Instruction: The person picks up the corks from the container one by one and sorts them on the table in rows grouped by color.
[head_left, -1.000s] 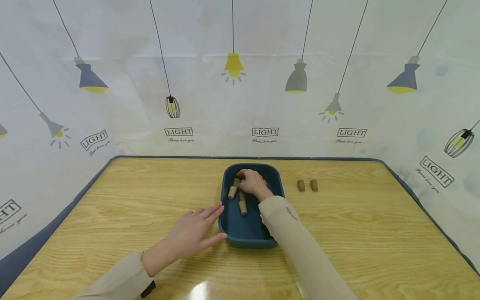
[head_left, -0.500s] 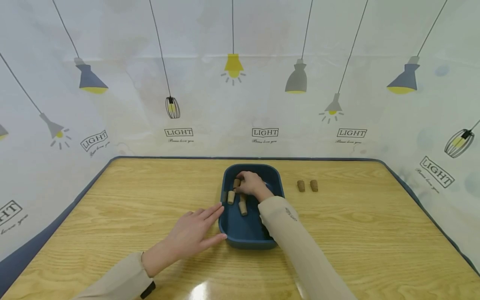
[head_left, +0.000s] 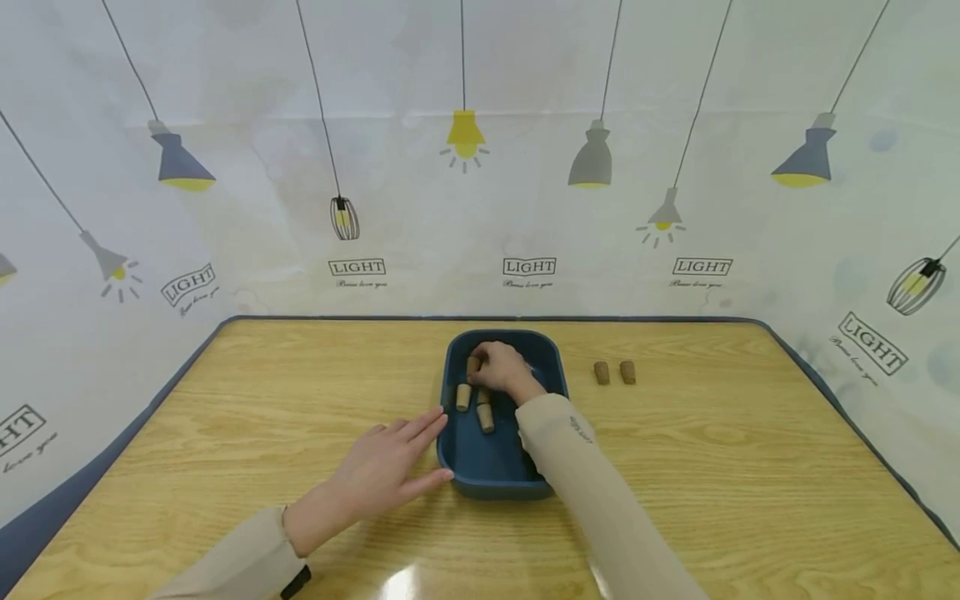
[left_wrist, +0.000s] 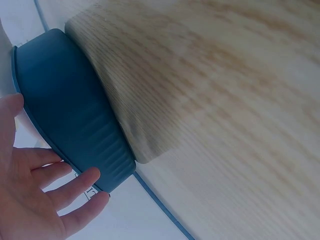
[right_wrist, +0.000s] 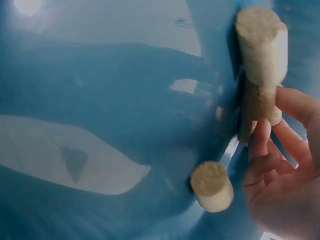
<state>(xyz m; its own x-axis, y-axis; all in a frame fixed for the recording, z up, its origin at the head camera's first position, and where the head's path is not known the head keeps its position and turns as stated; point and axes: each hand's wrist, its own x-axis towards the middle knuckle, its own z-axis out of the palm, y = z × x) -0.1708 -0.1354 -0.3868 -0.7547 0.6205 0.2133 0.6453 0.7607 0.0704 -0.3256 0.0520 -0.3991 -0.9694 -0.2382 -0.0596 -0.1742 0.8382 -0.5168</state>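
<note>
In the head view, a dark blue rectangular box (head_left: pixel 498 492) stands at the middle of the table. My right hand (head_left: pixel 504 369) reaches into its far part and pinches a brown cork stopper (right_wrist: pixel 259 102) between thumb and fingers. Two paler corks lie in the box: the left cork (head_left: pixel 463 397) is apart from my fingers, and the other cork (head_left: pixel 486 417) lies below my hand. My left hand (head_left: pixel 382 467), fingers extended, touches the box's left side with its fingertips; the left wrist view shows those fingers along the rim. My right hand partly hides the far corks.
Two more corks, the nearer-to-box cork (head_left: pixel 602 372) and the farther cork (head_left: pixel 627 372), stand on the wooden table (head_left: pixel 720 467) right of the box. A white wall sheet (head_left: pixel 420 183) printed with lamps rises behind and at both sides.
The left pale cork has slid a little toward the near side of the box, apart from the brown one by my fingertips. My right hand has shifted only slightly; the left hand stays put.
</note>
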